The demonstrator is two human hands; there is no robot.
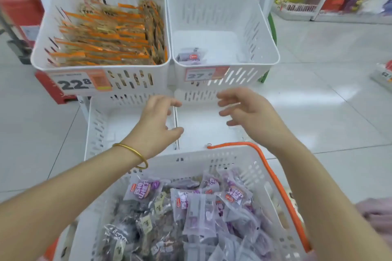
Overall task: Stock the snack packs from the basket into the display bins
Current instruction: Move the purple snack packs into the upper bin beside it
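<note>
Both your forearms reached forward over the basket (244, 161), palms facing each other. Your left hand (158, 122) and right hand (244, 110) were loosely spread with fingers curled, holding and touching nothing. The snack packs (191, 203) lay heaped in the basket beneath your wrists. Beyond your fingertips stood the right display bin (263, 48), with a single purple pack (191, 56) inside.

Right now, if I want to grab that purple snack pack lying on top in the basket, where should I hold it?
Probably pinch the purple snack pack by its flat sealed top edge, coming straight down from above. It lies flat on top of the pile in the basket, barcode side up, so that thin crimped edge is likely the easiest grip. Both the left hand and the right hand are open and empty.
</note>
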